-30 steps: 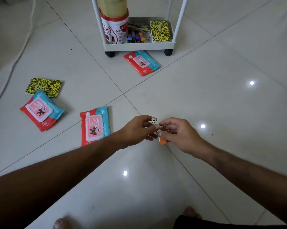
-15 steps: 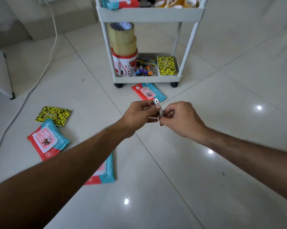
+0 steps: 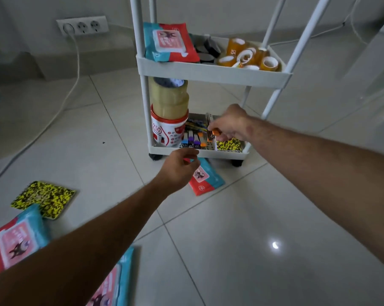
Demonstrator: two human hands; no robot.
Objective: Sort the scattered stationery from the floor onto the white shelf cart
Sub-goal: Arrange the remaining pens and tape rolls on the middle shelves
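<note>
Over the cart's [image 3: 199, 151] bottom tray, we are holding a small orange-ended item [image 3: 212, 131], probably a cutter though blur is hiding its form, pinched in our right hand [image 3: 229, 124]. Its long axis is running front to back, parallel to the markers [image 3: 193, 140] just left of it and beside the yellow pad [image 3: 228, 144]. Our left hand [image 3: 180, 167] is hanging loosely curled and holding nothing, in front of the tray rim, above the wipes [image 3: 205, 180]. We are judging the right hand nearer for the drop.

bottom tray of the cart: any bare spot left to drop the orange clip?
Barely. The bottom tray is crowded: tape tub, markers, yellow-black pad. Only a narrow strip between markers and pad, where the right hand holds the clip.
</note>
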